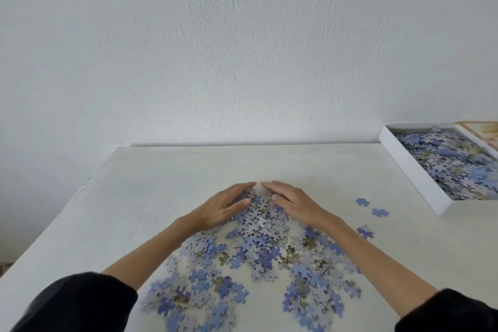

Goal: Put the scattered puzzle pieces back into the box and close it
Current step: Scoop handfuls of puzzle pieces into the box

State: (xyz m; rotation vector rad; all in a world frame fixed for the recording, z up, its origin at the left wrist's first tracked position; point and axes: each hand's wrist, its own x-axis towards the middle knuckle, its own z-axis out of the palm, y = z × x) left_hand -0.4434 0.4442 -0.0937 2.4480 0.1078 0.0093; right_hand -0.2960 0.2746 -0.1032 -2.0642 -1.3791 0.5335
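A spread of blue and grey puzzle pieces (250, 259) lies on the white table (151, 170), heaped highest at its far end. My left hand (223, 207) and my right hand (291, 201) rest flat on either side of that heap, fingers straight, fingertips almost meeting at the far side. The white puzzle box (415, 175) sits open at the right, holding many pieces. Three stray pieces lie between my right hand and the box, one of them a blue piece (362, 201).
A lid or picture card (482, 129) peeks out beyond the box at the far right edge. The table's back edge meets a white wall (242, 48). The table's left edge slants down to the left.
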